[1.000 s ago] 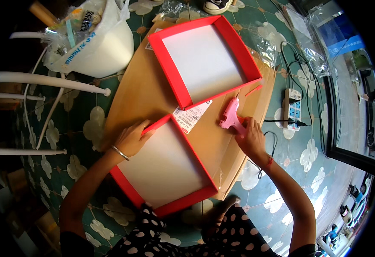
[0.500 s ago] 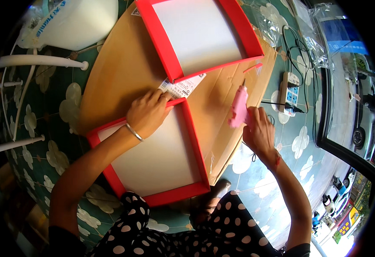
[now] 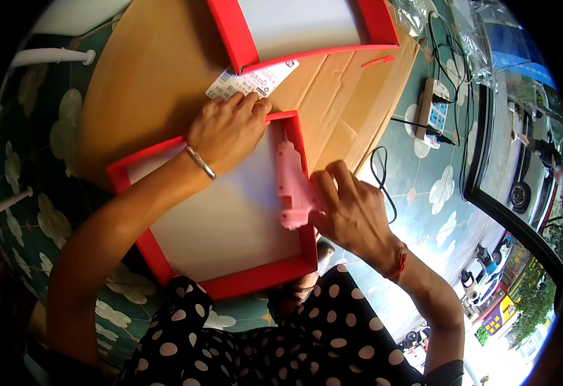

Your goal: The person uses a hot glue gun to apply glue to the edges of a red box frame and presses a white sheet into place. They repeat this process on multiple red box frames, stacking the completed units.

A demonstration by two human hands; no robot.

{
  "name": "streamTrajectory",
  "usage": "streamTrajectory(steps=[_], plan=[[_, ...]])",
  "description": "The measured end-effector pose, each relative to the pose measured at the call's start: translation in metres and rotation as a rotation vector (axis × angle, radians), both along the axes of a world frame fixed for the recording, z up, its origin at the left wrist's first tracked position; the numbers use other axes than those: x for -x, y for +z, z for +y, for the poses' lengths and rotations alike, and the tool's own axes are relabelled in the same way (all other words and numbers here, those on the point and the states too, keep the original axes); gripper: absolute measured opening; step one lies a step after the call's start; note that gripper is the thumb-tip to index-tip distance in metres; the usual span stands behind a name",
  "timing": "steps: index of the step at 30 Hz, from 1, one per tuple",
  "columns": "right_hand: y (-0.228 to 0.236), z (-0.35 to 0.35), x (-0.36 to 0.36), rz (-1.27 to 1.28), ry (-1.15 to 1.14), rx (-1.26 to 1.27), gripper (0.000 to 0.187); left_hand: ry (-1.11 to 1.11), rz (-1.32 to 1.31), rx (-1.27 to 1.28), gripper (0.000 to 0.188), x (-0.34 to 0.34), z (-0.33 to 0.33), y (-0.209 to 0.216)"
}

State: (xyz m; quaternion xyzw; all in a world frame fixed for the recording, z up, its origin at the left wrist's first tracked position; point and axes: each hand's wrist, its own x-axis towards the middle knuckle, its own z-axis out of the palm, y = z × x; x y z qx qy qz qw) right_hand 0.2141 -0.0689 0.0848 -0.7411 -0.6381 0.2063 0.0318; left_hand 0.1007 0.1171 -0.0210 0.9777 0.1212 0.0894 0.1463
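My right hand (image 3: 353, 207) is closed around the handle of a pink hot glue gun (image 3: 292, 186). The gun's nozzle reaches to the far right inner corner of a shallow red box (image 3: 256, 281) with a white bottom, which lies against my knees. At that box's far wall, my left hand (image 3: 229, 128) grips the rim near the same corner, its fingers bent over the edge. Whether the nozzle touches the corner I cannot tell. A second red box (image 3: 320, 58) with a white bottom lies farther off, partly out of the picture.
Brown cardboard (image 3: 146, 77) lies under both boxes, with a printed white label sheet (image 3: 256, 80) between them. A red strip (image 3: 378, 62) lies on it. To the right, a power strip (image 3: 433, 112) with black cables rests on the patterned floor. White tubular legs (image 3: 56, 56) stand at left.
My right hand has brought the glue gun left and nearer, from over the cardboard into the near box's corner. My left hand still grips the far wall. The view has shifted.
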Motion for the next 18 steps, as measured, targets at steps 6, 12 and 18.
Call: streamTrajectory(steps=[6, 12, 18], plan=[[-0.017, 0.015, 0.001, -0.103, 0.030, 0.033, 0.037, -0.009, 0.019, 0.000, 0.019, 0.001, 0.000, -0.002], [-0.022, 0.021, 0.003, -0.109, 0.016, 0.051, 0.035, 0.002, 0.029, -0.005, 0.020, 0.002, -0.001, -0.003], [-0.028, 0.023, 0.004, -0.159, 0.023, 0.054, 0.036, 0.004, 0.045, -0.001, 0.020, 0.001, -0.001, -0.002]])
